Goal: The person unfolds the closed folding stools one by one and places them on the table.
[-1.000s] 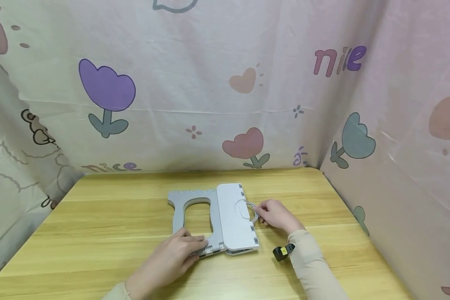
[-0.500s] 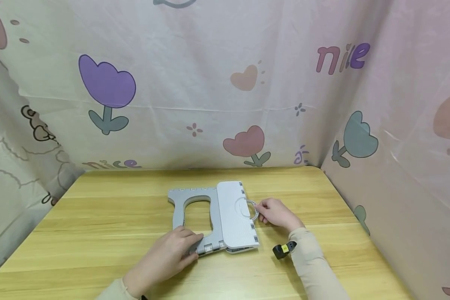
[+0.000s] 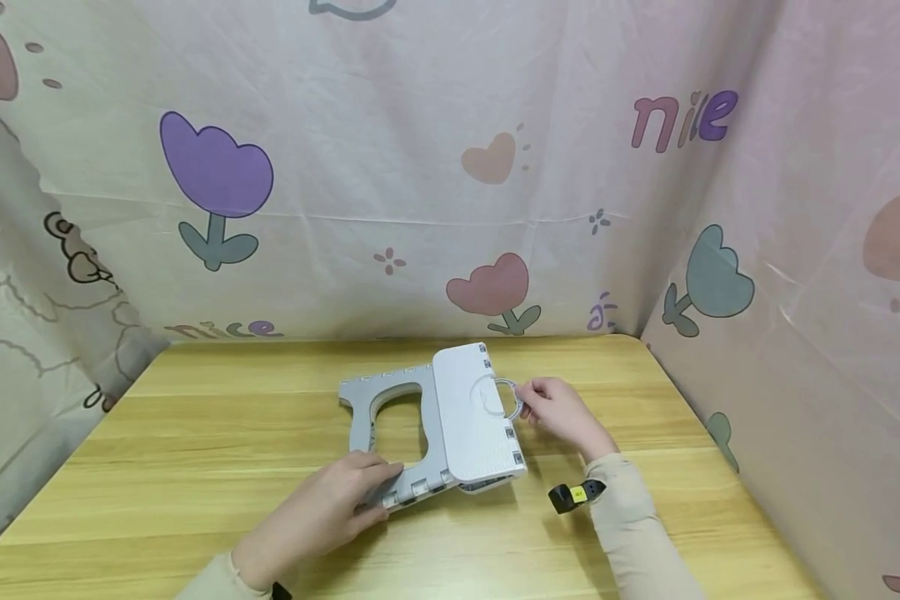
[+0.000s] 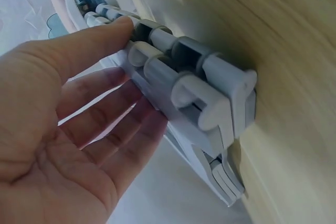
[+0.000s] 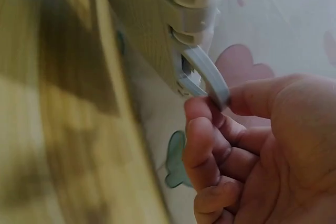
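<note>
A folded step stool (image 3: pixel 471 412), with a white top and grey legs, lies flat-folded above the wooden table, its right side tilted up. At the end of its top, my right hand (image 3: pixel 566 414) pinches the light ring handle (image 5: pixel 210 74) between thumb and bent fingers. My left hand (image 3: pixel 322 508) holds the near corner of the grey leg panel (image 3: pixel 435 442), thumb on the hinged edge (image 4: pixel 181 72) and fingers over the flat face. The left fingertips are partly hidden behind the stool in the left wrist view.
The wooden table (image 3: pixel 217 433) extends around the stool. A patterned curtain (image 3: pixel 330 167) hangs behind it and along both sides. A small black device with a yellow label (image 3: pixel 576 496) is strapped at the right wrist.
The right hand has moved up and slightly right with the ring handle, and the stool's right side has risen. The left hand has shifted a little left and stays at the near corner.
</note>
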